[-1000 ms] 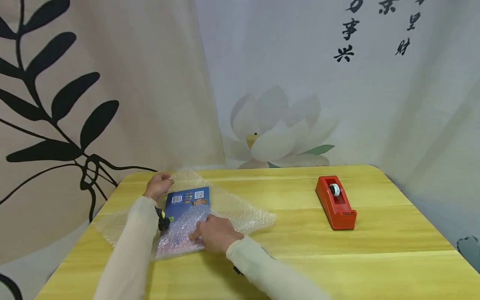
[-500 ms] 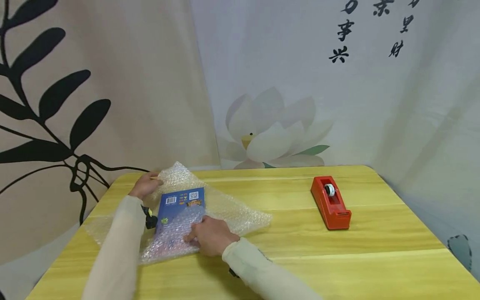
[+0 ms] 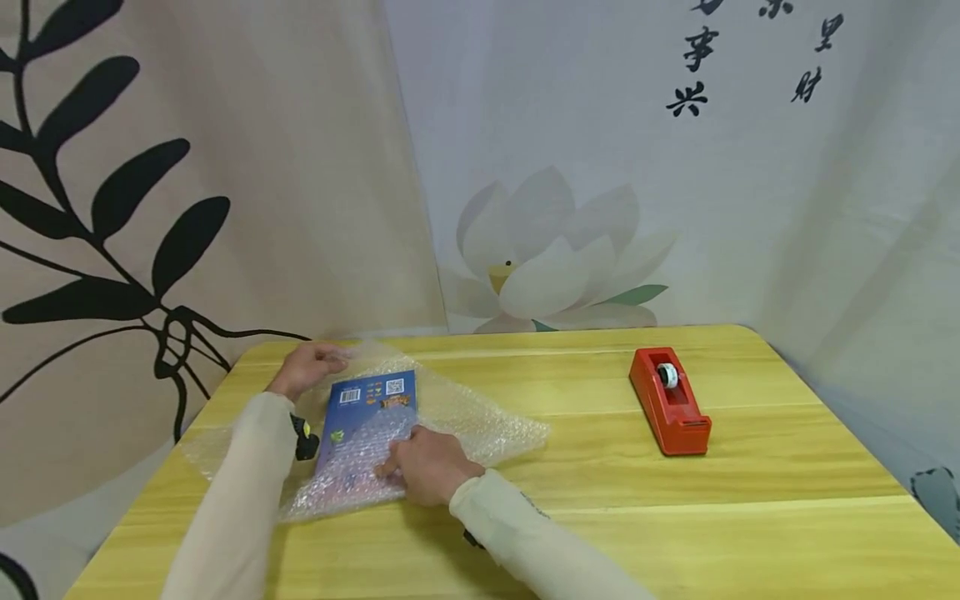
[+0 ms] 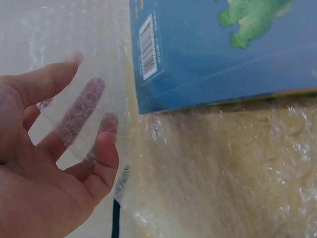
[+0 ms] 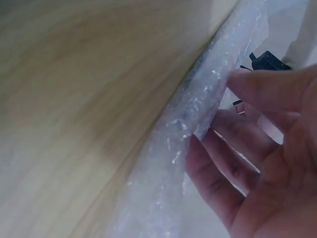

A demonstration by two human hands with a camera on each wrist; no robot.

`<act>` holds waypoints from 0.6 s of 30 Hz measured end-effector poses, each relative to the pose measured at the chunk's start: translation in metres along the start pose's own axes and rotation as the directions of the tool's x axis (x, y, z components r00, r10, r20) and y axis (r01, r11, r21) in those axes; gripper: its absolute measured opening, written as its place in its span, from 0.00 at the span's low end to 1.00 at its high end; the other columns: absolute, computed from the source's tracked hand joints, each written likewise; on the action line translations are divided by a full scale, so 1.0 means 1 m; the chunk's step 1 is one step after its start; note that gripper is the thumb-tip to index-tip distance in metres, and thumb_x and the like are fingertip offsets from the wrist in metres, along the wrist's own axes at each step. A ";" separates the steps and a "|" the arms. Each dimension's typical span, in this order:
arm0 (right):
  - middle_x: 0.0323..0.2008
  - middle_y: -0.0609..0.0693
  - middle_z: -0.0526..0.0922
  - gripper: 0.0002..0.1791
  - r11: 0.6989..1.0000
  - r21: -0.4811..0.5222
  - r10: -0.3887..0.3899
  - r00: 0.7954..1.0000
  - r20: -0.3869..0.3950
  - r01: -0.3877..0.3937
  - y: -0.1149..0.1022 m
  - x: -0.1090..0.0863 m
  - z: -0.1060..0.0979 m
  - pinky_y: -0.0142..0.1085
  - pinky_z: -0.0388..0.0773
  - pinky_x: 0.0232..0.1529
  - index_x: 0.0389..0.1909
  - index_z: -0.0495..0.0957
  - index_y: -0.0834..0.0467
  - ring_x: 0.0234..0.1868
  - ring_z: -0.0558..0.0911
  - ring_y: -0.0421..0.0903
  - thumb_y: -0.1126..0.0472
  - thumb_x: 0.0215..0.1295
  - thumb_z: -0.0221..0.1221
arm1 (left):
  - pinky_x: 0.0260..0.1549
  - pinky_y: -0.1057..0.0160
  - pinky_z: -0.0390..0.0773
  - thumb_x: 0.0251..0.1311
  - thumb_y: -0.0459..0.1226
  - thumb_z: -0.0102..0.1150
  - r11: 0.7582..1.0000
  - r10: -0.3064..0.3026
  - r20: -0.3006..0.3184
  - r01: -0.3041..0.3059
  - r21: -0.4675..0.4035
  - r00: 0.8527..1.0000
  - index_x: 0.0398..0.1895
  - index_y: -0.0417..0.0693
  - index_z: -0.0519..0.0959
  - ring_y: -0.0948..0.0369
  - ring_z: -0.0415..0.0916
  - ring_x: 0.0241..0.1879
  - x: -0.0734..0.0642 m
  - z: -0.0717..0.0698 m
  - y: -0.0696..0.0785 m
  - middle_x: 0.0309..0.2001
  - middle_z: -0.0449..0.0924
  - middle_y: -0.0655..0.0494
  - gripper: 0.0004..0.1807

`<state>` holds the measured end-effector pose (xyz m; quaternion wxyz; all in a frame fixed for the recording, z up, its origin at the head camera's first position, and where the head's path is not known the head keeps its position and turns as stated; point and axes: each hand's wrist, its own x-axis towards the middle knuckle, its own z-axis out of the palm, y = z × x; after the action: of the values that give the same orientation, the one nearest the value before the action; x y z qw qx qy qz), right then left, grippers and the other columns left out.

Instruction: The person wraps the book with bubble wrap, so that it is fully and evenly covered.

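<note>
A blue book (image 3: 375,396) with a barcode and a QR code lies on a sheet of bubble wrap (image 3: 491,425). One fold of the wrap covers the book's near part. At the far left corner of the sheet is my left hand (image 3: 307,368); the left wrist view shows its loosely bent fingers (image 4: 81,106) behind the clear film, with the thumb apart from them. My right hand (image 3: 429,467) presses the folded wrap at the book's right side. Its fingers (image 5: 210,181) touch the wrapped edge in the right wrist view, the thumb spread from them.
A red tape dispenser (image 3: 669,402) with a small white roll stands toward the right of the yellow wooden table (image 3: 600,533). Behind the table hangs a printed curtain (image 3: 555,100) with a flower and plant leaves.
The far corner of the wrap rose beside my left hand, then sank again. Near the book's lower left, the folded wrap has spread leftward. My right hand stays on the book.
</note>
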<state>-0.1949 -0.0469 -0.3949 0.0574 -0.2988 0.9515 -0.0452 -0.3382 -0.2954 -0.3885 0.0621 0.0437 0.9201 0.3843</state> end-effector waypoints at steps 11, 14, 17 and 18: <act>0.56 0.30 0.83 0.16 1.000 0.016 -0.005 1.000 -0.011 0.005 0.001 -0.002 -0.002 0.37 0.86 0.36 0.52 0.82 0.27 0.54 0.79 0.40 0.50 0.67 0.64 | 0.62 0.35 0.74 0.73 0.38 0.54 0.997 0.042 -0.009 -0.041 0.070 0.999 0.58 0.38 0.80 0.38 0.71 0.64 -0.014 0.001 0.010 0.61 0.77 0.35 0.17; 0.50 0.32 0.84 0.16 1.000 0.017 -0.014 1.000 -0.023 0.015 0.001 -0.002 -0.002 0.37 0.85 0.33 0.52 0.82 0.28 0.52 0.80 0.40 0.51 0.66 0.65 | 0.61 0.37 0.76 0.73 0.38 0.54 0.996 0.040 0.000 -0.040 0.078 0.999 0.56 0.39 0.81 0.39 0.73 0.63 -0.019 0.002 0.009 0.61 0.78 0.37 0.16; 0.51 0.31 0.84 0.16 0.999 0.035 -0.020 0.999 -0.029 0.021 0.002 -0.003 -0.001 0.37 0.85 0.34 0.51 0.83 0.29 0.51 0.80 0.40 0.52 0.66 0.66 | 0.59 0.39 0.78 0.72 0.38 0.56 0.994 0.052 0.001 -0.051 0.093 0.999 0.53 0.41 0.84 0.40 0.75 0.61 -0.025 0.005 0.008 0.59 0.80 0.38 0.14; 0.50 0.32 0.85 0.16 0.999 0.040 -0.023 0.999 -0.028 0.024 0.002 -0.003 0.000 0.37 0.85 0.34 0.51 0.83 0.29 0.51 0.80 0.40 0.52 0.66 0.66 | 0.58 0.40 0.79 0.71 0.37 0.57 0.994 0.055 0.002 -0.055 0.099 0.998 0.51 0.42 0.85 0.41 0.77 0.60 -0.027 0.006 0.007 0.58 0.81 0.39 0.13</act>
<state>-0.1935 -0.0431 -0.3948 0.0497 -0.3082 0.9475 -0.0691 -0.3102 -0.2894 -0.3857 0.0488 0.0718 0.9364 0.3399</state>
